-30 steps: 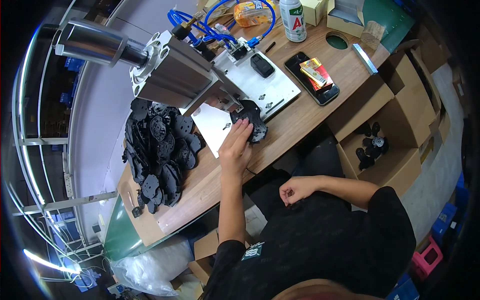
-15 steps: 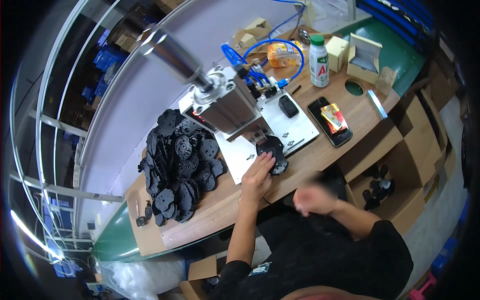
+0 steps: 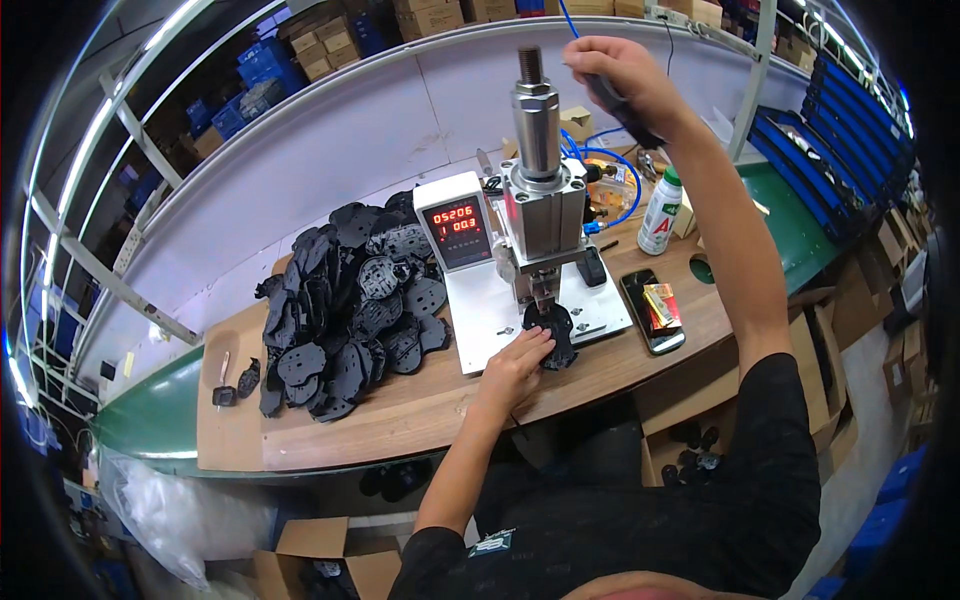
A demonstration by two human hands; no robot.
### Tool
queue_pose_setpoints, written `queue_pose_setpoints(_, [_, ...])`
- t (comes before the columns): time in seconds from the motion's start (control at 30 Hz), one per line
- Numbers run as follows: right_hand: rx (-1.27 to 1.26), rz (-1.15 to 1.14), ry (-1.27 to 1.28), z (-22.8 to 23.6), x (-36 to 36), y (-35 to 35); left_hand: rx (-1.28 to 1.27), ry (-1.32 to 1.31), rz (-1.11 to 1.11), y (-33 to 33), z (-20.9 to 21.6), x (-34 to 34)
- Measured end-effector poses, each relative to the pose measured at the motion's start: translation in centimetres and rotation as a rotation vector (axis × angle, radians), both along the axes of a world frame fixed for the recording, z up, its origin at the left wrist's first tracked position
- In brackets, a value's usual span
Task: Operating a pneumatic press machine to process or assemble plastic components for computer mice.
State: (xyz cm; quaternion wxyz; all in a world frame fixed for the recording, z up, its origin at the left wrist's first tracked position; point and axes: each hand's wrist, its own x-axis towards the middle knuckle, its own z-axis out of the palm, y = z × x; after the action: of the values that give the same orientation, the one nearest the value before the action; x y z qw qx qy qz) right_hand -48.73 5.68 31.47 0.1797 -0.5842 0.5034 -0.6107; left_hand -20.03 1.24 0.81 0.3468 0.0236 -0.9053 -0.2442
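A rounded black plastic plate [image 3: 556, 345] lies under the head of the bench press [image 3: 545, 200], on its white base plate [image 3: 482, 318]. My left hand [image 3: 518, 366] is on the plate's near left side, fingers pressed on its edge and the thumb partly hidden. High at the upper right, my right hand [image 3: 635, 85] is closed around a dark, curved, elongated thing [image 3: 622, 108]. Its kind is not clear. Left of the press rises a large pile of similar black plates [image 3: 350, 300].
Left of the press column stands a counter box [image 3: 455, 220] with a red display. A phone [image 3: 655, 315], a white bottle [image 3: 659, 212] with a green cap and blue air hoses [image 3: 632, 195] are to the right. Open cardboard boxes stand below the table, one [image 3: 315, 540] at lower left.
My right hand has risen from near my body to the upper right, beside the press top. My left hand stays on the plate. The view has shifted, bringing the display into sight.
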Motion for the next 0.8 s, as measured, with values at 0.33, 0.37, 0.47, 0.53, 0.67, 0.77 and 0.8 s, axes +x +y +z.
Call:
queue_pose_setpoints(0.33, [-0.004,-0.199,-0.023,-1.3,-1.2,1.9,-0.006,0.015,-0.021,-0.1,-0.4,-0.4])
queue_pose_setpoints(0.37, [0.002,-0.152,-0.067,-1.5,-1.1,2.7,-0.014,0.017,-0.026,-0.1,-0.4,-0.3])
queue_pose_setpoints(0.47, [-0.004,-0.107,-0.185,-2.6,-0.1,4.8,-0.012,0.047,0.006,0.1,-0.7,0.0])
queue_pose_setpoints(0.53, [0.004,0.19,-0.425,-4.2,0.8,7.3,0.005,0.054,0.009,0.1,-0.8,0.3])
queue_pose_setpoints(0.67, [0.099,0.024,-0.373,-15.9,5.2,13.4,0.015,0.097,0.029,0.3,-0.2,0.3])
queue_pose_setpoints(0.77, [0.313,-0.054,-0.669,-23.2,10.3,17.1,0.147,0.148,-0.12,0.7,1.6,0.5])
queue_pose_setpoints(0.8, [0.29,-0.02,-0.765,-26.7,10.4,18.1,0.136,0.188,-0.186,1.7,3.2,0.4])
